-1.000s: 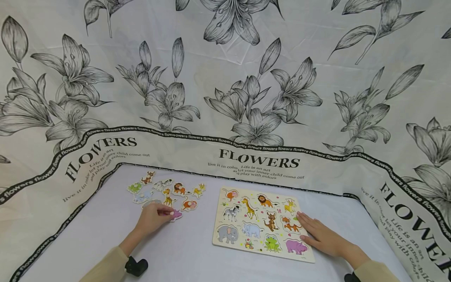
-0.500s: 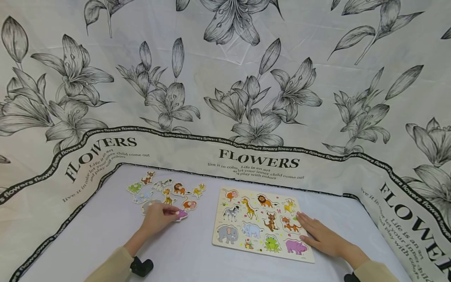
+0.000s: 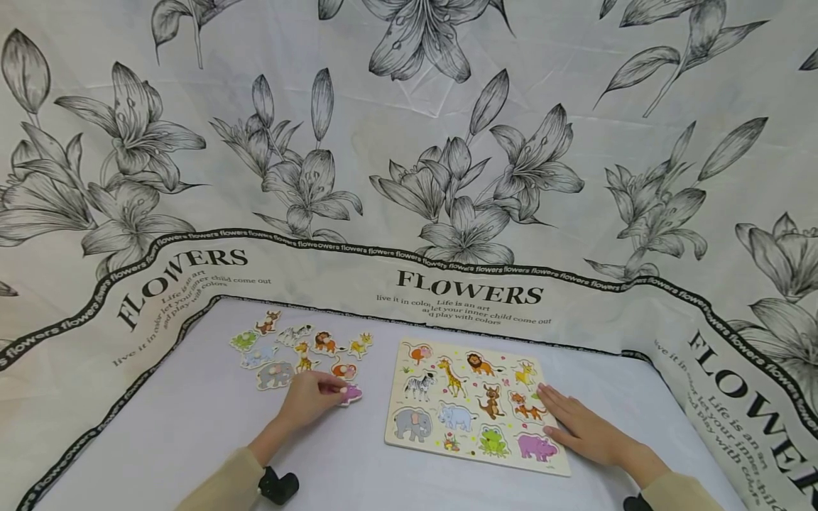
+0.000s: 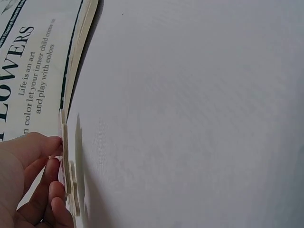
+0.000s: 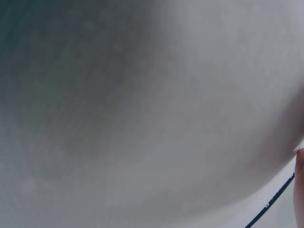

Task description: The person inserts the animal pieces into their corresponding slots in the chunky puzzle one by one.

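Note:
A purple hippo puzzle piece [image 3: 351,393] is pinched between the thumb and fingers of my left hand [image 3: 308,402], to the left of the puzzle board. In the left wrist view the puzzle piece [image 4: 65,156] appears edge-on, its pale wooden side showing near the white surface. The pale wooden puzzle board [image 3: 473,389] has animal pictures, among them a purple hippo picture [image 3: 537,447] at its lower right. My right hand [image 3: 584,427] rests with extended fingers on the board's right edge. Only a sliver of the right hand [image 5: 299,190] enters the right wrist view.
Several loose animal pieces lie at the left, including an elephant [image 3: 275,375], a monkey [image 3: 344,369], a lion [image 3: 324,342] and a frog [image 3: 243,341]. They sit on a white cloth [image 3: 358,461]. Behind rises a flower-printed cloth [image 3: 441,213].
My left hand has moved right with the hippo piece, away from the loose pieces, and the elephant piece is uncovered. My right hand and the board have stayed put.

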Action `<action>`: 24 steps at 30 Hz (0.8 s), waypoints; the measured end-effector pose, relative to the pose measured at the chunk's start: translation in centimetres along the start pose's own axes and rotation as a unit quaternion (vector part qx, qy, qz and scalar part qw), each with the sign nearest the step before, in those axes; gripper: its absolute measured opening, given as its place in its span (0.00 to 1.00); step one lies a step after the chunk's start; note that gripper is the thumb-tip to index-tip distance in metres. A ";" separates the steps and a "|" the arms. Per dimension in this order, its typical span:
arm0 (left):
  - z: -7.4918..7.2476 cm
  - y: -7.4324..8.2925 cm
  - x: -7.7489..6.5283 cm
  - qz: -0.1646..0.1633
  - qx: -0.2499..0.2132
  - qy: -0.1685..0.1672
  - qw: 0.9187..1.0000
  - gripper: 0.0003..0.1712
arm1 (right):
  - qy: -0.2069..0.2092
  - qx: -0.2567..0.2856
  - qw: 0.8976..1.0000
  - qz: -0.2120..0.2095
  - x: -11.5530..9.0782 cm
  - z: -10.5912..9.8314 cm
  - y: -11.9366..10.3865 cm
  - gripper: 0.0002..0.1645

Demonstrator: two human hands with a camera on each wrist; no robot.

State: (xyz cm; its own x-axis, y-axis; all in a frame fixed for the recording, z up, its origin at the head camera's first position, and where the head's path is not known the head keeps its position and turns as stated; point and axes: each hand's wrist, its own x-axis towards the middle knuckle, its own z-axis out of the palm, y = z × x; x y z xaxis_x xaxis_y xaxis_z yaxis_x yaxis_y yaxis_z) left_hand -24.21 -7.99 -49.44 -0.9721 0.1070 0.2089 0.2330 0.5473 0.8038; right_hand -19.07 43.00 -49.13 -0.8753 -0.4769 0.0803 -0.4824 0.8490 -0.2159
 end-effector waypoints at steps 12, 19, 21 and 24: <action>2.7 2.1 0.6 0.046 0.009 -0.032 0.998 0.06 | -0.006 0.006 1.000 0.012 0.0 -0.1 -0.2 0.40; 4.3 3.6 1.0 0.058 -0.002 -0.054 0.997 0.07 | -0.012 0.008 1.000 0.019 0.0 -0.3 -0.3 0.40; 4.8 4.1 1.0 0.061 -0.009 -0.065 0.996 0.07 | -0.010 0.008 1.000 0.017 0.0 -0.3 -0.3 0.40; 5.6 4.8 1.0 0.068 -0.018 -0.076 0.995 0.07 | -0.009 0.008 1.000 0.014 0.0 -0.4 -0.5 0.40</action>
State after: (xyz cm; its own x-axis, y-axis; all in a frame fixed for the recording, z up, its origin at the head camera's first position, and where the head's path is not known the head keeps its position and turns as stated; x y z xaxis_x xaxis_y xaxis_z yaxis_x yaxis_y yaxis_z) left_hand -24.23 -0.61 -48.43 -0.9239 0.3036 0.2329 0.3610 0.4895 0.7937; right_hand -18.84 42.71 -48.63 -0.8878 -0.4569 0.0561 -0.4566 0.8586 -0.2330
